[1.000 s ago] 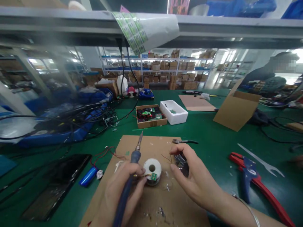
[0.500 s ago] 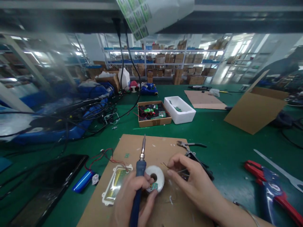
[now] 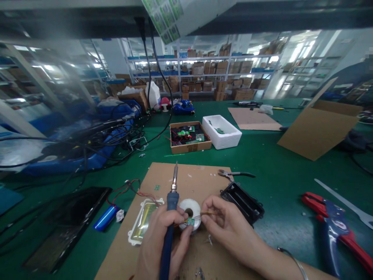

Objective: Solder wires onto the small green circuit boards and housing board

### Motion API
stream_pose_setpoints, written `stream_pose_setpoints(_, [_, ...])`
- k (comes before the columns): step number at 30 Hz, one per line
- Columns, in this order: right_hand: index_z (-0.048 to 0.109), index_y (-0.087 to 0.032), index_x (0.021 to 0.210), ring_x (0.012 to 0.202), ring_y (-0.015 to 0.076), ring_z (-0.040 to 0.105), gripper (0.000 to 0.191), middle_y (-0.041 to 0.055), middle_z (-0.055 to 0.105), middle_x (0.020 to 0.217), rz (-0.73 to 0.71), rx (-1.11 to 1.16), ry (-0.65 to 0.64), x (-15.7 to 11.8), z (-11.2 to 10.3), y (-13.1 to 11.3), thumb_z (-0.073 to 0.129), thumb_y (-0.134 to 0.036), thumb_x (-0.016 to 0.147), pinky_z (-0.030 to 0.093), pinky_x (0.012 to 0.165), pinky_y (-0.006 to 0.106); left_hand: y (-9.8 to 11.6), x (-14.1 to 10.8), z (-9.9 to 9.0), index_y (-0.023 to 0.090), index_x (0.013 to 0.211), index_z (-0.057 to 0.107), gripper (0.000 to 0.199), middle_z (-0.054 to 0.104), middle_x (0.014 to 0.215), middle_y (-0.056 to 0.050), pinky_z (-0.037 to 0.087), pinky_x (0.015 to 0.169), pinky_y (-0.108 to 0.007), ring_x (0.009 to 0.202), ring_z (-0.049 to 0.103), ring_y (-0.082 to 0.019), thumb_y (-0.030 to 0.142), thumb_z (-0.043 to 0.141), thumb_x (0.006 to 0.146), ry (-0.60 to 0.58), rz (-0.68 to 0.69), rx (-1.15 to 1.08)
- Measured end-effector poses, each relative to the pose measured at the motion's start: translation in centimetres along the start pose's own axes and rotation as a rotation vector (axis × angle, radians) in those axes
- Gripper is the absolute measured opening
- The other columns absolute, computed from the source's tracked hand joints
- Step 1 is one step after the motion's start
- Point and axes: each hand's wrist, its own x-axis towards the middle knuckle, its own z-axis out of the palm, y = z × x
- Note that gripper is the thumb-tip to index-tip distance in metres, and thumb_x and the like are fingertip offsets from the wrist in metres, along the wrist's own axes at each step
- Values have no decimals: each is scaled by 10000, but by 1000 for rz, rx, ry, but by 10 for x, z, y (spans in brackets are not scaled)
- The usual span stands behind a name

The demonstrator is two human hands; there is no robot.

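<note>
My left hand (image 3: 155,235) is closed around a soldering iron (image 3: 173,200) whose tip points up and away from me. The same hand pinches a small green circuit board (image 3: 190,221) between thumb and fingers, above a white roll (image 3: 196,206) on the cardboard sheet (image 3: 190,169). Thin wires (image 3: 207,212) sit in the pinched fingertips of my right hand (image 3: 233,229), their ends reaching toward the board. Whether they touch it I cannot tell. Just beyond that hand lies an open black plastic case (image 3: 243,204). Left of my left hand is a clear-windowed white frame (image 3: 145,223).
Cutting pliers (image 3: 233,174) lie at the sheet's far right corner. A blue battery (image 3: 105,218) with red and black leads and a dark panel (image 3: 70,229) are left. Red-blue crimping pliers (image 3: 335,225) lie right. Behind stand a parts box (image 3: 190,147) and a white foam box (image 3: 225,142).
My right hand has shifted slightly left and down, bringing the wires over the roll to the circuit board. The black case shows more fully. My left hand keeps its hold.
</note>
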Motion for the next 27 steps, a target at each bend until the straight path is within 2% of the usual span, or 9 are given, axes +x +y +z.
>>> stream_pose_setpoints(8, [567, -187, 804, 604, 108, 515, 27, -17, 569, 672, 2, -36, 53, 0, 2, 4, 561, -170, 783, 389, 544, 220, -2, 1, -2, 238, 954, 491, 222, 575, 984, -32, 501, 797, -307, 929, 605, -174, 97, 587, 812, 0, 33, 28])
stream_pose_setpoints(13, [583, -182, 794, 614, 109, 523, 34, -20, 567, 663, -6, -55, 47, 2, 5, 5, 569, -162, 770, 398, 557, 217, -6, 2, -3, 219, 956, 492, 244, 570, 971, -37, 512, 756, -292, 905, 602, -169, 78, 601, 789, -20, 123, 70])
stream_pose_setpoints(20, [584, -181, 773, 685, 121, 537, 79, 1, 581, 748, -73, -172, 40, 2, 1, -4, 537, -116, 773, 413, 623, 240, 2, 1, 2, 224, 959, 490, 237, 567, 985, -35, 519, 741, -290, 915, 620, -176, 75, 588, 802, 30, 7, -11])
stream_pose_setpoints(27, [591, -178, 733, 715, 124, 534, 114, -5, 546, 742, -177, -267, 30, 3, 1, -11, 552, -72, 754, 395, 627, 242, 2, 2, 2, 222, 926, 505, 210, 580, 944, -35, 524, 735, -291, 869, 626, -172, 84, 590, 794, 54, 46, 2])
